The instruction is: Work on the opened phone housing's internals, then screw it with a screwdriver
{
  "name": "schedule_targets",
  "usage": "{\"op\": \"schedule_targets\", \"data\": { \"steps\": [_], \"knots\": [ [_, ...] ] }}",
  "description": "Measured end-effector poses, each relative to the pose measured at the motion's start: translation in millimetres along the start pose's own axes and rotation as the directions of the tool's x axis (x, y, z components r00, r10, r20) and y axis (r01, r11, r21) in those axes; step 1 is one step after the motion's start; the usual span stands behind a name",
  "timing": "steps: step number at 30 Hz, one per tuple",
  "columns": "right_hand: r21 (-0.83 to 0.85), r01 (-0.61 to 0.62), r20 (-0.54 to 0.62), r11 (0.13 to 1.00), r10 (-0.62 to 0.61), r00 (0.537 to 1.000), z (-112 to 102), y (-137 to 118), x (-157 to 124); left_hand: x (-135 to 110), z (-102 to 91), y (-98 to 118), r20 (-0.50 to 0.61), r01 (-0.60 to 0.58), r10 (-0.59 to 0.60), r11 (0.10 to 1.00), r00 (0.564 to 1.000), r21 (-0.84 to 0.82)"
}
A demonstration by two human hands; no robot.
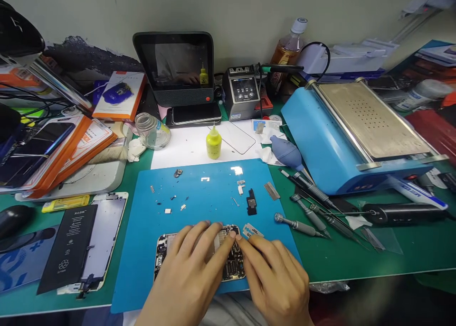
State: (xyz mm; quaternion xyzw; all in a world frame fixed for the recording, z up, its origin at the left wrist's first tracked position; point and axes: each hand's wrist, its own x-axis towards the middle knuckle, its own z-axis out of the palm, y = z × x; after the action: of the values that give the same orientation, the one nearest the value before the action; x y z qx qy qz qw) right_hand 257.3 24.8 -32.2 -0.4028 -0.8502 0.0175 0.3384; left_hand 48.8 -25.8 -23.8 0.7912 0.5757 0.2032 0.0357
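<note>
Hands (228, 264) on opened phone (199, 257) (circuitry bare)

one head view: sits above near edge of blue mat (142, 250), faces forward-down toward wall (249, 13) behind mat; close, left hand (188, 274) and right hand (278, 278) low in frame.

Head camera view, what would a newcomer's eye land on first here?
Two hands meet low in the middle: the left hand lies over an opened phone on the blue mat, and fingers of the right hand touch its upper right corner. Small loose parts dot the mat above them. A big blue machine with a metal plate fills the right side.
</note>
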Motion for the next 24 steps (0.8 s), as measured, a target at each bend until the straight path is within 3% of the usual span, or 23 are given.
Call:
{"op": "schedule_targets", "data": {
  "steps": [7, 16, 24],
  "knots": [
    [0.015, 0.004, 0.031, 1.000, -0.005, 1.000, -3.6, -0.2, 0.9, 13.0, -16.8, -6.1, 0.018, -0.030, 0.030, 1.000, 0.999, 0.008],
    [0.026, -0.019, 0.037, 0.999, 0.018, 0.999, -2.3, -1.3, 1.9, 18.3, -16.7, -6.6, 0.029, -0.079, 0.078, 0.996, 0.997, 0.032],
    [0.215, -0.149, -0.052, 0.965, 0.164, 0.985, -6.1, -0.3, 0.0, 19.0, -20.9, -4.3, 0.057, -0.090, 0.088, 0.995, 0.995, 0.043]
  ]
}}
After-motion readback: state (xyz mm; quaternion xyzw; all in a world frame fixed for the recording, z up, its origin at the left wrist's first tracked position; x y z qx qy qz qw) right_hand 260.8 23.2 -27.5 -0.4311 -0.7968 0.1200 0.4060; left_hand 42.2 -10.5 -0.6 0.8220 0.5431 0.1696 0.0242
